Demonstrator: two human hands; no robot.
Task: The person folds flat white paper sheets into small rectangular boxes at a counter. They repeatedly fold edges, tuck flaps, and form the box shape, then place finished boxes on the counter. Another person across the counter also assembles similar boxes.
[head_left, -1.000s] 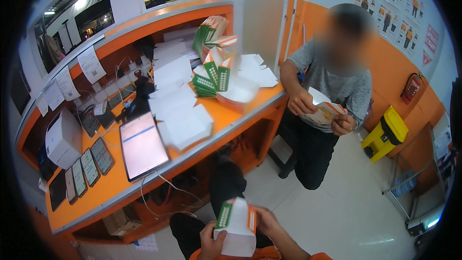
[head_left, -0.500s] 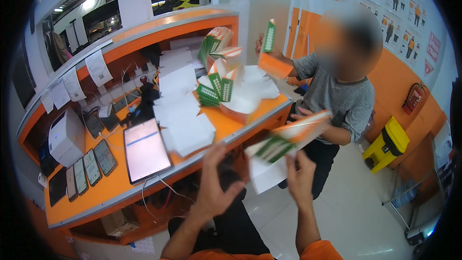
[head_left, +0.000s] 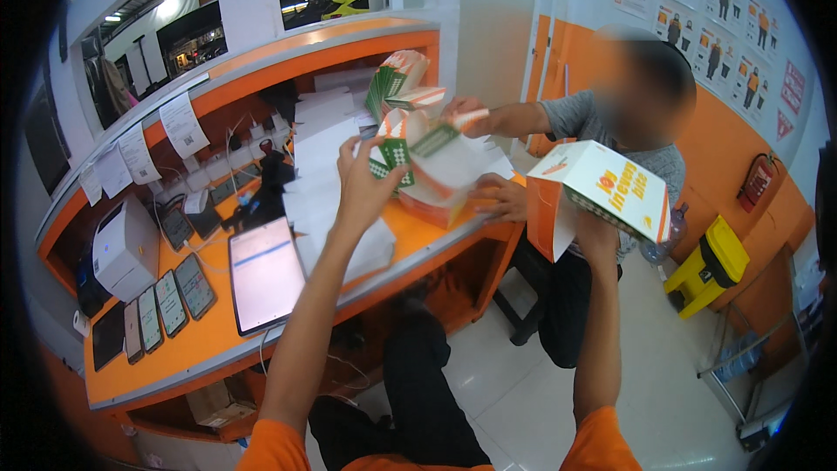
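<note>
My right hand (head_left: 596, 237) is closed on a folded takeaway carton (head_left: 610, 179), white with orange sides and a green strip. The carton's open underside hides most of the fingers. Over the counter, my left hand (head_left: 366, 181) reaches to the standing green and white cartons (head_left: 397, 153), its thumb and fingers around the edge of one. Across from me a co-worker's hand (head_left: 466, 113) holds a blurred green and white carton piece (head_left: 440, 135) over a part-open orange and white carton (head_left: 432, 201). The co-worker's other hand (head_left: 501, 199) rests beside that carton.
White flat carton sheets (head_left: 340, 201) cover the orange counter's middle. A tablet (head_left: 266, 275), several phones (head_left: 183, 292), a white printer (head_left: 126, 249) and cables lie to the left. The seated co-worker (head_left: 632, 113) is at the right, with a yellow bin (head_left: 706, 266) behind.
My left hand has moved forward from near the counter edge to the standing cartons. The carton in my right hand has risen and turned, showing its lid. The co-worker's raised piece has come down.
</note>
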